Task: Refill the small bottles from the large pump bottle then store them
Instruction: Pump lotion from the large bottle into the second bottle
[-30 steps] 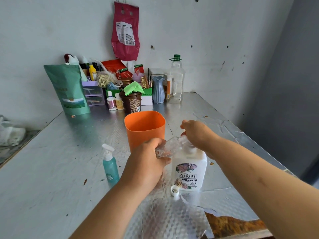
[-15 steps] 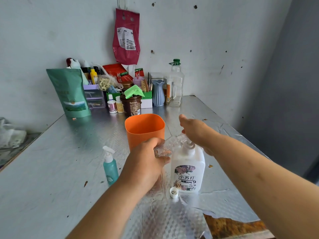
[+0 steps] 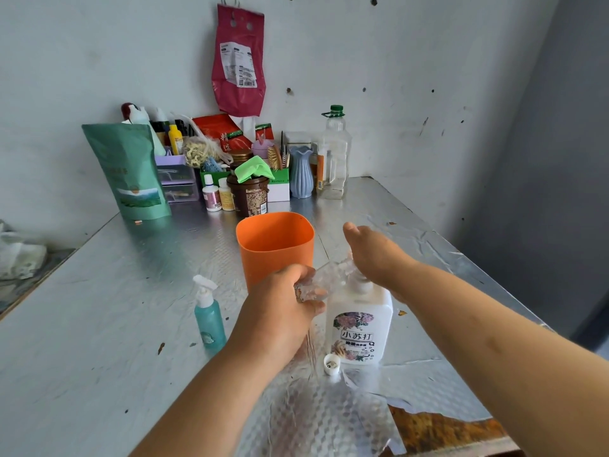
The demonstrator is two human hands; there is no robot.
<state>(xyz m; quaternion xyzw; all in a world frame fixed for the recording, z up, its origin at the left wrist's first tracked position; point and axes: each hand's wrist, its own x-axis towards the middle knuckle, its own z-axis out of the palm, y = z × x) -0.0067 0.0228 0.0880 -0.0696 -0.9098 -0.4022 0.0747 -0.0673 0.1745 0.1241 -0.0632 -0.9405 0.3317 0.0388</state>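
Clear small bottle [image 3: 324, 278] at pump bottle [image 3: 359, 328]

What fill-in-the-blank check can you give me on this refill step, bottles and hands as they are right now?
1. The left hand holds the small clear bottle tilted toward the ____ of the large white pump bottle.
2. The right hand rests on top of the ____.
3. The loose white cap lies on the ____.
4. Left of the orange cup, the teal spray bottle stands ____.

Missing words: pump; pump; table; upright
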